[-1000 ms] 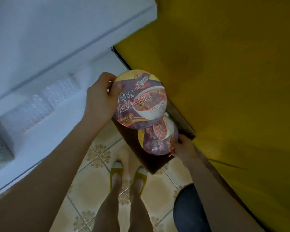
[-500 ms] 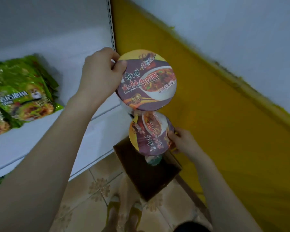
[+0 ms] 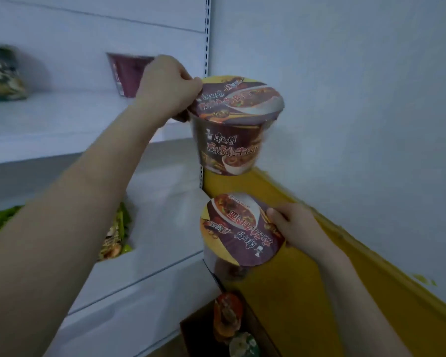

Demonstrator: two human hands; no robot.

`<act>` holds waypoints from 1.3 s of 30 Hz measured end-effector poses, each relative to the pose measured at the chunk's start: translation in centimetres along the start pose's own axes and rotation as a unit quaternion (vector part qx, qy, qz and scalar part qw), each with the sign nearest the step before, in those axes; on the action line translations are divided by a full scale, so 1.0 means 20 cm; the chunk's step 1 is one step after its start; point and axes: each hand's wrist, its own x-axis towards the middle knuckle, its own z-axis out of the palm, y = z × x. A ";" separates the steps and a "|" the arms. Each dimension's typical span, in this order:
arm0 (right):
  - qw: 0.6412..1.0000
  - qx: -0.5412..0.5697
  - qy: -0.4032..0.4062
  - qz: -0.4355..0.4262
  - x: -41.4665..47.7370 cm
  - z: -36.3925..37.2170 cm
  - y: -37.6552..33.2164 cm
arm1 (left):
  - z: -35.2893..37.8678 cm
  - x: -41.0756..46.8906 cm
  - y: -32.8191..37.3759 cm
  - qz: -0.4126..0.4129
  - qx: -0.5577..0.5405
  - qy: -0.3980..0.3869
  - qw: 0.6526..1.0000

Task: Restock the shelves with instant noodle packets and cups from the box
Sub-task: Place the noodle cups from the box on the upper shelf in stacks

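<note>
Head view. The left hand pinches the lid rim of a purple instant noodle cup, held upright in the air just right of the slotted shelf upright. Below that upright's lower end, the right hand pinches the rim of a second noodle cup, lid facing the camera. A third purple cup stands on the upper shelf, left of the upright. The cardboard box, at the upright's foot, holds more cups.
</note>
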 end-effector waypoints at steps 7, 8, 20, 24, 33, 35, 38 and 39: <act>0.992 0.048 0.093 -0.070 0.13 -0.25 -0.28 | -0.34 0.23 0.27 0.004 -0.029 0.015 0.999; 0.990 0.059 0.103 -0.076 0.15 -0.28 -0.33 | -0.38 0.28 0.30 0.000 -0.033 0.014 0.999; 0.965 0.173 0.161 -0.112 0.84 -0.42 -0.86 | -0.73 0.86 0.30 0.002 -0.023 0.071 0.997; 0.968 0.179 0.145 -0.095 1.15 -0.34 -0.97 | -0.78 1.10 0.19 0.007 -0.003 0.064 0.998; 0.975 0.174 0.136 -0.027 1.68 -0.21 -0.97 | -0.68 1.49 -0.08 -0.027 -0.011 0.029 0.999; 0.976 0.170 0.134 -0.012 1.77 -0.21 -0.95 | -0.65 1.55 -0.15 -0.037 -0.006 0.023 0.999; 0.977 0.170 0.130 0.007 1.92 -0.21 -0.93 | -0.60 1.64 -0.22 -0.051 0.009 0.018 0.998; 0.977 0.170 0.129 0.013 1.97 -0.21 -0.93 | -0.58 1.67 -0.24 -0.053 0.016 0.018 0.998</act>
